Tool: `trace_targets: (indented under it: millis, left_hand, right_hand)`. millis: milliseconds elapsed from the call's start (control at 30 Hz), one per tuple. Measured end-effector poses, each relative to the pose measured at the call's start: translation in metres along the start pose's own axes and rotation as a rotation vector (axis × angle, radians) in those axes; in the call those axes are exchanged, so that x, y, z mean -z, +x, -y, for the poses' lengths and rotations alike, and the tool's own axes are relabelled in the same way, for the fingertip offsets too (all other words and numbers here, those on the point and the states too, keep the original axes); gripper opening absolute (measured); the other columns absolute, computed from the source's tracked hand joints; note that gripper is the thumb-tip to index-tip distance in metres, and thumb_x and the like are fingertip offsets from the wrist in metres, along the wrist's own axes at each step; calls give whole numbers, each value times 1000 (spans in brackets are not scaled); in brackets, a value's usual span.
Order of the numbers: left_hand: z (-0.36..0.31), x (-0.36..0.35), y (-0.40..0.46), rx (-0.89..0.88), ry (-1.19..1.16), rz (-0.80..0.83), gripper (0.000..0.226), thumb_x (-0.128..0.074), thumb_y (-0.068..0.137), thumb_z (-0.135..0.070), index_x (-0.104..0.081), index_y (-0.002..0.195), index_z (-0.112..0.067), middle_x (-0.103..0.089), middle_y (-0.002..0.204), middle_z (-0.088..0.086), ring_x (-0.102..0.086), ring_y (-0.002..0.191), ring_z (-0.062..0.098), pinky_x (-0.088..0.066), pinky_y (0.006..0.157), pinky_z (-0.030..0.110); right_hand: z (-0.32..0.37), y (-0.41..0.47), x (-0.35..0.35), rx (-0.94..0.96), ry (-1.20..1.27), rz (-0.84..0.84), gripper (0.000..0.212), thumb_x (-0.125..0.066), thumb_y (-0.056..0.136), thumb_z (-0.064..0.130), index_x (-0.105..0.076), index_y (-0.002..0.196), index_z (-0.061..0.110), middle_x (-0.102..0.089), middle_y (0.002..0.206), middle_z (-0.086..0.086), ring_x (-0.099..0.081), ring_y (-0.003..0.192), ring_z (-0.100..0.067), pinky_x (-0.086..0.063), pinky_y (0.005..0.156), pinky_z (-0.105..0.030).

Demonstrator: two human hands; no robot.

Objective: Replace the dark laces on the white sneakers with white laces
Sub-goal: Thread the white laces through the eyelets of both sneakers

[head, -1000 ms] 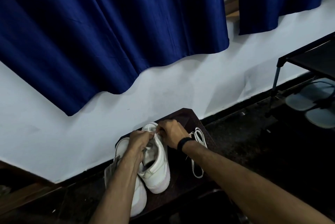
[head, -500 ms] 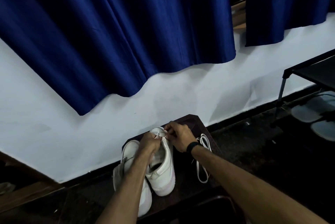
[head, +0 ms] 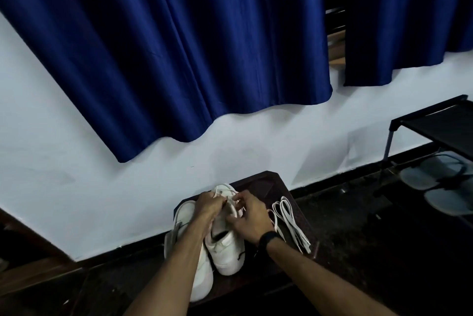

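Note:
Two white sneakers stand side by side on a small dark wooden table against the wall. Both my hands work at the eyelets near the toe of the right sneaker. My left hand pinches a white lace there. My right hand, with a black wristband, pinches the same lace from the other side. The left sneaker lies partly under my left forearm. A loose white lace lies folded on the table to the right. A short dark lace end shows by the right sneaker's heel.
A blue curtain hangs on the white wall behind the table. At the right stands a black metal shoe rack with grey sandals under it. The floor around is dark.
The view has shifted, so the table sits lower and more to the right. My right hand has drawn back from the toe, pulling the white lace toward me. My left hand stays at the eyelets.

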State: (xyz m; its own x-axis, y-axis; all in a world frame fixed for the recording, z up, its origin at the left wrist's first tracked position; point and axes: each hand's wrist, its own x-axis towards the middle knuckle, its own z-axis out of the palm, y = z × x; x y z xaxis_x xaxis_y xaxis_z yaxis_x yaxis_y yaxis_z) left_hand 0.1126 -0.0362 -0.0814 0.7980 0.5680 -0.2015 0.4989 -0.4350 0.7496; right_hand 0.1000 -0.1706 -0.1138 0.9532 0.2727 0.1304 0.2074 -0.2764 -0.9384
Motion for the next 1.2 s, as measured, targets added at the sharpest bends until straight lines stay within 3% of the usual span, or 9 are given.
trace_targets:
  millis: [100,167,267,500,733,933,1033,1100,1200]
  left_hand:
    - [-12,13,-8,-62,194,-36,19,-57,85,-19,-62,72,-7,-71,92,17,-65,91,31,-42,67,31]
    - [-22,26,-10,-83,167,-42,22,-55,85,-18,-55,65,-8,-68,82,15,-63,83,30,-40,62,30]
    - [-33,52,-14,-115,17,-42,19,-57,82,-19,-65,70,-7,-66,74,8,-60,73,23,-42,63,26]
    - [-50,105,-29,-29,-532,88,23,-51,88,1,-60,76,-17,-50,70,-3,-26,47,8,-22,52,24]
    - [-117,160,-62,-302,-819,103,22,-49,93,1,-58,80,-15,-49,57,-9,-27,38,1,-24,43,18]
    - [-116,169,-76,-388,-810,42,25,-44,94,4,-55,78,-11,-40,50,-13,-25,48,2,-24,42,13]
    - [-101,162,-85,-354,-1019,176,23,-41,98,1,-51,80,-11,-32,53,-7,-25,42,3,-42,54,16]
    - [-94,162,-90,-341,-1116,240,21,-41,98,-2,-52,83,-11,-29,50,-7,-23,41,5,-45,58,23]
    - [-89,167,-98,-357,-1097,301,18,-40,96,-4,-54,85,-10,-30,51,-6,-24,44,6,-31,51,21]
  right_hand:
    - [4,-4,-4,26,-202,-122,13,-64,78,25,-59,87,17,-62,91,-3,-59,81,-21,-42,67,-26]
    - [9,-7,-8,34,-275,-163,12,-59,81,26,-58,84,14,-60,93,-7,-58,85,-29,-41,66,-34]
    - [19,-10,-15,-9,-322,-180,11,-57,83,22,-56,86,13,-58,98,-8,-59,89,-34,-43,68,-36]
    - [24,-14,-18,-43,-382,-166,15,-55,84,23,-55,95,13,-56,108,-10,-59,95,-38,-45,75,-41]
    - [27,-19,-21,-68,-415,-196,20,-56,84,22,-52,100,11,-54,110,-11,-60,93,-40,-45,73,-41]
    - [26,-20,-21,32,-510,-178,22,-58,85,16,-54,106,10,-53,109,-11,-58,94,-37,-45,73,-40]
    - [24,-8,-20,184,-703,-181,46,-67,68,8,-60,114,11,-58,107,-10,-56,92,-33,-49,73,-41]
    - [30,1,-20,226,-758,-79,58,-65,76,13,-50,132,13,-55,122,-8,-51,105,-32,-47,85,-41]
    - [46,4,-25,260,-681,41,37,-52,93,27,-56,128,19,-57,125,-6,-50,113,-30,-39,90,-36]
